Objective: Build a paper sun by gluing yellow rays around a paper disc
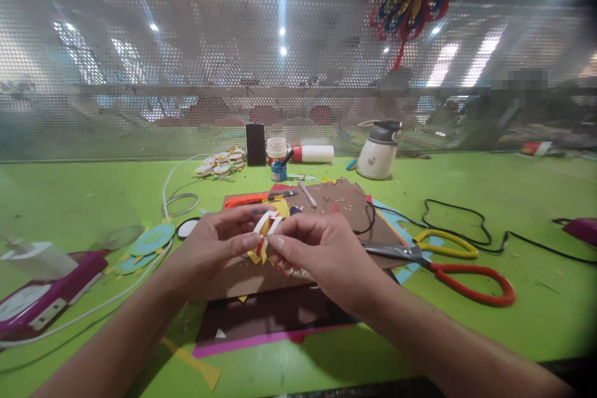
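Observation:
My left hand (pixel 224 245) and my right hand (pixel 317 245) meet over the middle of the table. Between their fingertips is a small paper craft piece (pixel 267 219) made of curved white strips with yellow and red paper inside. Both hands pinch it, one from each side. Underneath lies a stack of brown paper sheets (pixel 233 283) with scraps on it. Behind the hands rest an orange-handled craft knife (pixel 252 199) and a light stick-like tool (pixel 306 194). Large scissors (pixel 420 254), with one yellow and one red handle loop, lie beside my right hand.
White-edged paper pieces (pixel 221 163), a phone (pixel 255 144), a blue jar (pixel 278 171), stacked paper cups (pixel 317 153) and a white bottle (pixel 377 152) stand along the back. Light-blue paper discs (pixel 152 241) and a purple power strip (pixel 46 295) sit left. A black cable (pixel 448 202) loops right.

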Tool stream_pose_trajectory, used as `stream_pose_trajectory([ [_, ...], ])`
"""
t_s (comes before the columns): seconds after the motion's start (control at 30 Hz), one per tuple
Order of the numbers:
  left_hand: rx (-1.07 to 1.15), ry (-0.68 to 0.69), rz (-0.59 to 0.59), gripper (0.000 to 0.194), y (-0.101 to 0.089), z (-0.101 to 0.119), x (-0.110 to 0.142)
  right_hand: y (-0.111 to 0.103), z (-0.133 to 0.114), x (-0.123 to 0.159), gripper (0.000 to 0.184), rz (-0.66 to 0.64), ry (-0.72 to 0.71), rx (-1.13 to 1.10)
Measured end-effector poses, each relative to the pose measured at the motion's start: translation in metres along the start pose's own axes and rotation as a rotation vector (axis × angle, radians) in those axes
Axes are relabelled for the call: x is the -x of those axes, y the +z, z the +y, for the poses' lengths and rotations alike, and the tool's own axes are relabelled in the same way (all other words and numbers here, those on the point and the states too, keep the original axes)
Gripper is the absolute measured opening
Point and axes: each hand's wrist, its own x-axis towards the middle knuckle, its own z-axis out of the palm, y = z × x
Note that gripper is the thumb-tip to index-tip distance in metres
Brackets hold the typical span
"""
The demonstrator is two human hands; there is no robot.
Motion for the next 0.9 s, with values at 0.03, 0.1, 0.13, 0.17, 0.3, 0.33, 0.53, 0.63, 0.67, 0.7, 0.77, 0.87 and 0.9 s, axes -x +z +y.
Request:
stream_pose_trajectory([
  [0.03, -0.002, -0.006, -0.001, 0.043, 0.000, 0.000, 0.000, 0.000, 0.000, 0.000, 0.011, 0.004, 0.000, -0.001],
  [0.1, -0.001, -0.011, -0.002, 0.044, -0.001, -0.002, 0.001, 0.001, 0.000, 0.000, 0.011, 0.013, 0.004, -0.008],
  [0.13, 0.002, -0.011, -0.002, 0.044, -0.001, -0.002, 0.001, 0.002, 0.000, 0.000, 0.012, 0.018, 0.007, -0.012],
  [0.17, 0.012, -0.011, -0.004, 0.044, -0.001, -0.002, 0.001, 0.002, 0.000, 0.000, 0.013, 0.023, 0.011, -0.012],
  [0.3, 0.107, -0.029, -0.014, 0.043, 0.000, 0.000, 0.000, 0.004, -0.005, 0.003, 0.015, 0.055, -0.001, 0.052],
  [0.33, 0.139, -0.033, -0.014, 0.040, 0.001, 0.002, 0.000, 0.003, -0.007, 0.004, 0.017, 0.084, -0.022, 0.086],
  [0.53, 0.327, -0.047, -0.127, 0.034, 0.001, 0.008, 0.002, -0.015, -0.015, 0.003, 0.018, 0.375, -0.269, 0.156],
  [0.63, 0.369, -0.081, -0.146, 0.031, 0.000, 0.006, 0.004, -0.020, -0.014, 0.000, 0.014, 0.294, -0.317, 0.188],
  [0.67, 0.369, -0.091, -0.119, 0.028, 0.000, 0.006, 0.005, -0.019, -0.013, -0.001, 0.017, 0.239, -0.317, 0.229],
  [0.7, 0.359, -0.100, -0.089, 0.026, 0.000, 0.007, 0.005, -0.019, -0.013, -0.001, 0.020, 0.193, -0.313, 0.277],
  [0.77, 0.336, -0.108, -0.044, 0.023, 0.001, 0.008, 0.006, -0.016, -0.012, 0.000, 0.019, 0.142, -0.314, 0.366],
  [0.87, 0.323, -0.113, -0.066, 0.025, 0.002, 0.011, 0.006, -0.012, -0.011, 0.000, 0.005, 0.148, -0.352, 0.429],
  [0.9, 0.321, -0.113, -0.075, 0.026, 0.001, 0.011, 0.006, -0.011, -0.010, 0.000, 0.005, 0.147, -0.362, 0.422],
])
